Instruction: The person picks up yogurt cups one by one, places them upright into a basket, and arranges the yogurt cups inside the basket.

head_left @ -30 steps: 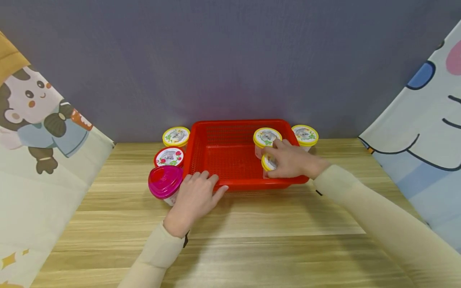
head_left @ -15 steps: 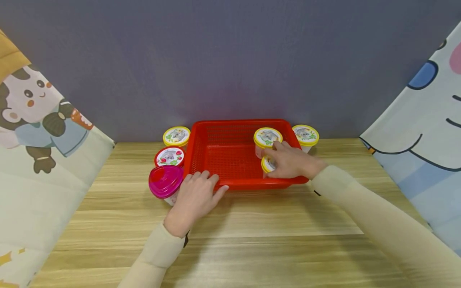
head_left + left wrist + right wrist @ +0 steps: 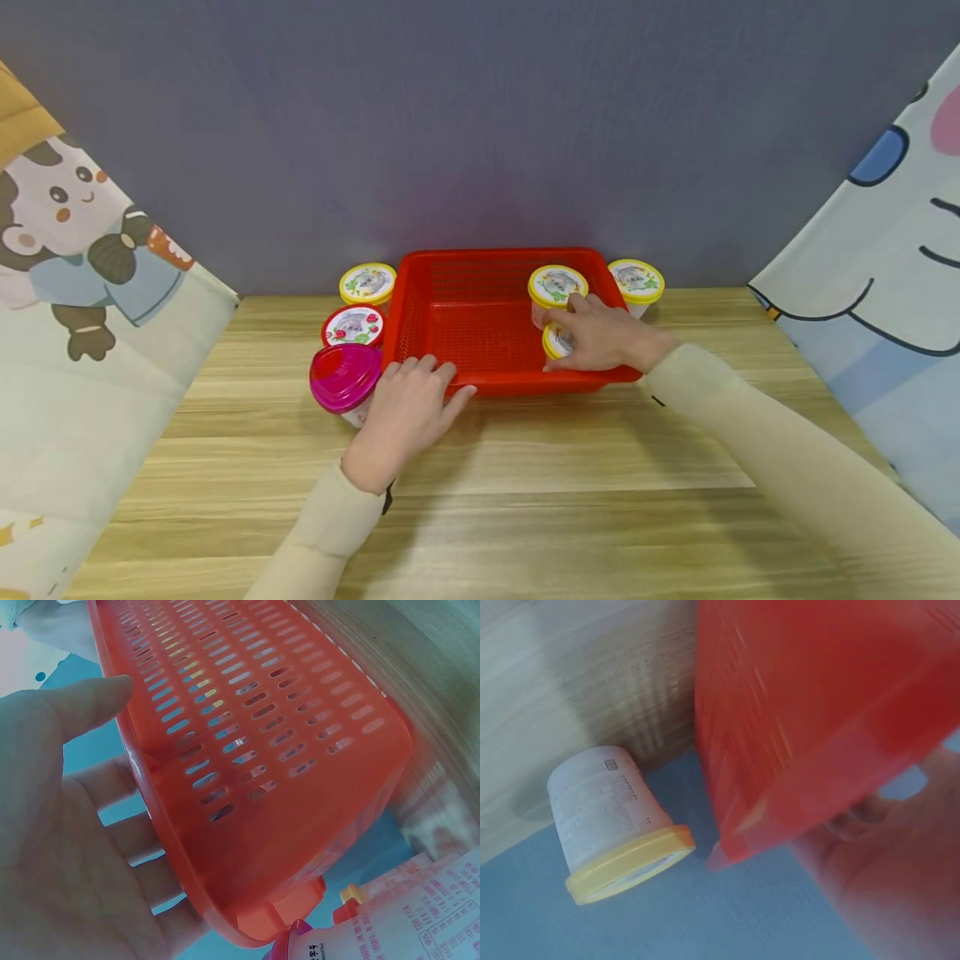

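My left hand [image 3: 408, 406] holds the front left rim of a red plastic basket [image 3: 517, 385]. In the left wrist view the thumb lies outside the wall, while the fingers pass over the rim. Inside the basket, at the front right, my right hand [image 3: 603, 335] grips a yellow-lidded cup [image 3: 556, 344], mostly covered by the hand. Just behind that cup stands another yellow-lidded cup [image 3: 557, 286], also in the basket. The right wrist view has the basket wall [image 3: 817, 735] hiding the gripped cup and much of the fingers.
Left of the basket stand a yellow-lidded cup [image 3: 367, 284], a red-lidded cup [image 3: 354, 326] and a magenta-lidded cup [image 3: 345, 377] close to my left hand. Beyond the basket's right end is a yellow-lidded cup [image 3: 636, 281]. A grey wall [image 3: 480, 125] rises behind the wooden table [image 3: 525, 517].
The right hand and its cup have shifted very slightly to the left inside the basket. My left hand, the basket and the other cups stay where they were.
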`<state>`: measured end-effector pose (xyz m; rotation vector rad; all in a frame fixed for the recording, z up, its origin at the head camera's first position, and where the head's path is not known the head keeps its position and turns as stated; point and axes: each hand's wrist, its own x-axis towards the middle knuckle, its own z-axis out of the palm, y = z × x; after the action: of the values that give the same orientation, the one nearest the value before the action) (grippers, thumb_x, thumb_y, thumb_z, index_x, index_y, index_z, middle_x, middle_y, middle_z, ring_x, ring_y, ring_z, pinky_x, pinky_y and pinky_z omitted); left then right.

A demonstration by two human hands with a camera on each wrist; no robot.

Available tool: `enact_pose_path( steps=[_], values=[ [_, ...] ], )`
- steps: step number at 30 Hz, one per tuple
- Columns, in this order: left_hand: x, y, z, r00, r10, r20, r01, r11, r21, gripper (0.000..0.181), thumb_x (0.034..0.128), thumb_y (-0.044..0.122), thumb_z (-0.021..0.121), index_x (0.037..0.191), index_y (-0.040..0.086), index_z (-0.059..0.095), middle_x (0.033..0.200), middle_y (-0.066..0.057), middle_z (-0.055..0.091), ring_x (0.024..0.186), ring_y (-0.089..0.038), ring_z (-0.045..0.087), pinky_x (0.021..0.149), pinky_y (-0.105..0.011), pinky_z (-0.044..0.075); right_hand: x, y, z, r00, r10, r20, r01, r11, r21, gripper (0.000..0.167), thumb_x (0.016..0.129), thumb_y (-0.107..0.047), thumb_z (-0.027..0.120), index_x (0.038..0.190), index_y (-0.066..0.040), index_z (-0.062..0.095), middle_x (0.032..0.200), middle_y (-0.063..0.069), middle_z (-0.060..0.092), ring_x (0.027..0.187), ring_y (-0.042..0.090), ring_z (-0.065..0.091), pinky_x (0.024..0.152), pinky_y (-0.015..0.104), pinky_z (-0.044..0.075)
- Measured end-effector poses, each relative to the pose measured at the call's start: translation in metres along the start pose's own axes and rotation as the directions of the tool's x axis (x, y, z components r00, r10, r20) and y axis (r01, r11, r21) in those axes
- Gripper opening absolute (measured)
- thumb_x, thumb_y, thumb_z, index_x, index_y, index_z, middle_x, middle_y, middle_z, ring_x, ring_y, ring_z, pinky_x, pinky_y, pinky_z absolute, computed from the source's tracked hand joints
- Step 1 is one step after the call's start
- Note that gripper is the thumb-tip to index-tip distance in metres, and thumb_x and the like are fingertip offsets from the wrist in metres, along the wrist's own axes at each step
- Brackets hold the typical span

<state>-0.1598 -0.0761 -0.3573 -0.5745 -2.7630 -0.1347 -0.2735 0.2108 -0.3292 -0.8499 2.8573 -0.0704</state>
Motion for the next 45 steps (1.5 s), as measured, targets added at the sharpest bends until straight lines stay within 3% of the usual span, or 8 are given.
enact_pose_path(
  steps=[7,15,24,30,35,40,45],
  values=[
    [0.000,0.000,0.001,1.000,-0.001,0.004,0.001,1.000,-0.001,0.039,0.0975,0.048,0.063,0.100,0.010,0.074,0.081,-0.007,0.064,0.075,-0.027,0.062,0.068,-0.040,0.049,-0.001,-0.001,-0.001,1.000,0.005,0.012,-0.005,1.000,-0.027,0.093,0.080,-0.081,0.061,0.153,-0.025,0.046,0.131,0.017,0.049,0.115,0.036,0.051,0.081,0.056,0.050],
    [-0.001,0.001,0.001,1.000,-0.003,0.014,0.003,1.000,0.002,0.040,0.0976,0.048,0.063,0.101,0.010,0.074,0.082,-0.007,0.064,0.075,-0.027,0.063,0.069,-0.041,0.049,-0.002,0.000,-0.002,1.000,0.018,0.014,-0.018,0.999,-0.031,0.083,0.085,-0.072,0.063,0.151,-0.024,0.048,0.142,0.023,0.045,0.122,0.041,0.051,0.088,0.062,0.048],
    [-0.001,0.000,0.002,1.000,-0.002,0.001,0.002,1.000,0.005,0.040,0.0977,0.048,0.063,0.100,0.010,0.074,0.082,-0.008,0.064,0.076,-0.028,0.063,0.070,-0.041,0.050,-0.004,0.002,-0.012,1.000,-0.001,-0.009,0.001,1.000,0.018,0.080,0.086,-0.071,0.063,0.146,-0.020,0.052,0.136,0.020,0.049,0.118,0.038,0.050,0.093,0.055,0.047],
    [-0.002,0.000,0.003,1.000,0.004,-0.016,-0.004,1.000,0.011,0.040,0.0971,0.049,0.064,0.097,0.011,0.074,0.080,-0.007,0.063,0.075,-0.028,0.063,0.068,-0.041,0.049,-0.004,0.004,-0.024,0.998,-0.010,-0.059,0.010,1.000,0.011,0.079,0.088,-0.066,0.066,0.148,-0.017,0.051,0.137,0.020,0.050,0.121,0.039,0.049,0.097,0.059,0.044],
    [-0.002,0.000,0.004,0.999,0.005,-0.032,-0.005,1.000,0.021,0.039,0.0960,0.050,0.065,0.094,0.011,0.073,0.078,-0.006,0.062,0.074,-0.029,0.062,0.068,-0.042,0.049,-0.007,0.006,-0.030,0.996,0.001,-0.090,0.003,0.999,0.045,0.080,0.089,-0.063,0.066,0.152,-0.019,0.046,0.146,0.019,0.046,0.132,0.041,0.044,0.105,0.062,0.037],
    [-0.002,0.000,0.003,1.000,-0.002,-0.016,0.003,1.000,0.020,0.040,0.0960,0.051,0.064,0.096,0.011,0.072,0.080,-0.006,0.062,0.075,-0.029,0.062,0.068,-0.041,0.048,-0.009,0.009,-0.033,0.995,-0.009,-0.099,0.013,0.999,0.041,0.083,0.092,-0.064,0.061,0.157,-0.019,0.037,0.161,0.025,0.027,0.148,0.047,0.024,0.116,0.064,0.022],
    [-0.002,0.000,0.004,1.000,-0.008,-0.003,0.008,1.000,0.013,0.040,0.0963,0.051,0.064,0.097,0.011,0.073,0.081,-0.006,0.062,0.076,-0.028,0.062,0.069,-0.041,0.048,-0.009,0.013,-0.034,0.996,0.004,-0.088,-0.003,1.000,0.022,0.088,0.092,-0.068,0.057,0.161,-0.019,0.031,0.166,0.025,0.016,0.152,0.048,0.008,0.119,0.064,0.007]
  ],
)
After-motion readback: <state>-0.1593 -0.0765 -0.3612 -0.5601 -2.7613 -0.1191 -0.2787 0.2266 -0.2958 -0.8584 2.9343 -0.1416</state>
